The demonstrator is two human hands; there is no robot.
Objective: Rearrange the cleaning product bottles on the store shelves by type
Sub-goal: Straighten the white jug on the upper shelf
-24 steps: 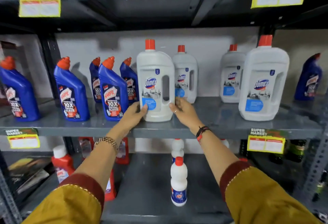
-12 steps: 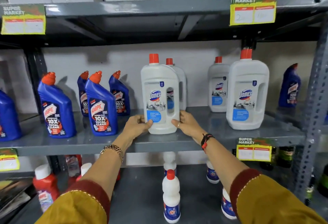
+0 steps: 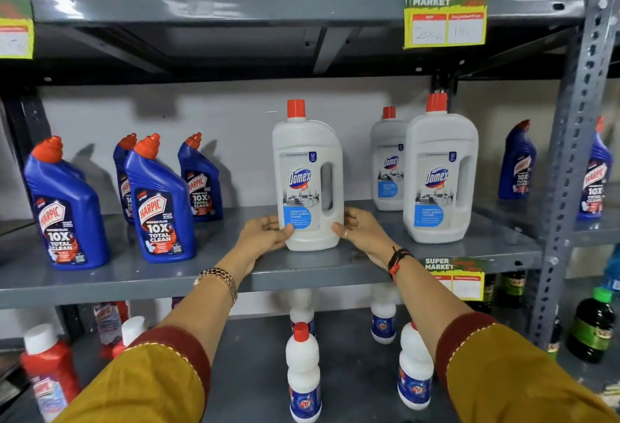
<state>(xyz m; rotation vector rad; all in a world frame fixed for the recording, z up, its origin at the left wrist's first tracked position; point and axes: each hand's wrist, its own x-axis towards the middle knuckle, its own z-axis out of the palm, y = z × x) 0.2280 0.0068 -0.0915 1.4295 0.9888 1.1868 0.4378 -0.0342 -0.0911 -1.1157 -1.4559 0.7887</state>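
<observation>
White plastic, tall and flat-sided with a moulded handle slot and red screw cap, the Domex bottle (image 3: 307, 181) stands upright near the front of the grey metal middle shelf (image 3: 134, 275). The left hand (image 3: 265, 234) and right hand (image 3: 360, 229) press its lower sides, fingers curled round the base, clamped on it from both sides; forearms reach up from mustard sleeves. Bare shelf lies open to its left, before four angled-neck blue Harpic bottles (image 3: 159, 201). Just right stand two more Domex bottles (image 3: 439, 171), one behind the other.
</observation>
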